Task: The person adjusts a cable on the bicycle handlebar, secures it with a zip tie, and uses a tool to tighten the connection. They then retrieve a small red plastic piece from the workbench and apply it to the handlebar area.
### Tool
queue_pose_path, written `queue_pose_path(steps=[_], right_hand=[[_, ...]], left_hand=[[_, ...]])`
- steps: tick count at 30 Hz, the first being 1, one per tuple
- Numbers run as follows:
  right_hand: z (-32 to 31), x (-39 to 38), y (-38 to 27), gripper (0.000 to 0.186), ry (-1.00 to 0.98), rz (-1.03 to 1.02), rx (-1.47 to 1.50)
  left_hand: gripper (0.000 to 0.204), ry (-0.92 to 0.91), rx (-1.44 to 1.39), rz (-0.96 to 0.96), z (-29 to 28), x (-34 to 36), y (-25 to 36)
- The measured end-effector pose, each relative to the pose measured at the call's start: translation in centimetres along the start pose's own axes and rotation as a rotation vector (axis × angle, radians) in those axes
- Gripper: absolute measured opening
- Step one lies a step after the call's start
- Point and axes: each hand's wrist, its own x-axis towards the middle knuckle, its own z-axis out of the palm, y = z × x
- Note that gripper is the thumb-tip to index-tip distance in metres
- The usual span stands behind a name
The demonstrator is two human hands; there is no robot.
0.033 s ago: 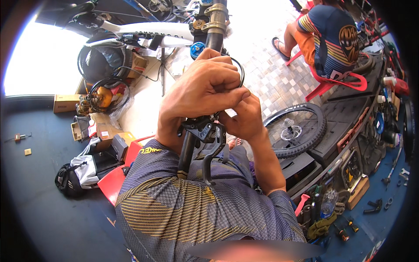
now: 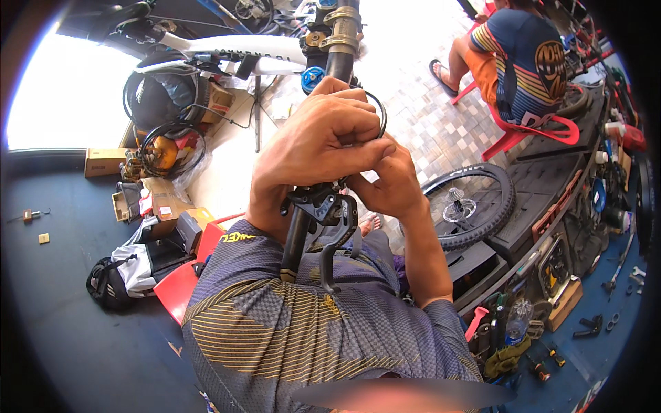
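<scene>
My left hand (image 2: 313,148) is clenched around the handlebar (image 2: 299,234); my right hand (image 2: 392,186) pinches the cable (image 2: 381,117) beside it. Pulling hard could kink it, I think.

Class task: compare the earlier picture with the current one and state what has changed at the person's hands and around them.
Nothing visibly changed. The left hand and right hand are clasped in the same place around the black handlebar above the brake lever, and the loose wheel and the seated person are where they were.
</scene>
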Motion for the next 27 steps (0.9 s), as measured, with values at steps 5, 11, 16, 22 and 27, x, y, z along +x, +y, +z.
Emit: queue_pose_path(steps=[5, 11, 16, 22, 27], right_hand=[[-0.5, 1.1, 1.0, 0.029, -0.102, -0.036, 0.022], [-0.6, 0.3, 0.8, 0.028, -0.135, 0.049, 0.093], [-1.3, 0.4, -1.6, 0.022, -0.12, 0.121, 0.06], [-2.2, -0.8, -5.9, 0.014, -0.182, 0.449, 0.127], [-2.1, -1.0, -7.4, 0.012, -0.099, 0.421, 0.062]], left_hand=[[0.033, 0.019, -0.011, 0.015, -0.2, 0.2, -0.3], [0.034, -0.004, -0.007, 0.015, -0.4, 0.2, -0.5], [0.036, -0.013, -0.008, 0.009, -0.5, 0.1, -0.5], [0.038, -0.015, -0.004, -0.003, -0.6, 0.2, -0.2], [0.038, 0.008, 0.015, 0.014, -0.4, 0.2, -0.2]])
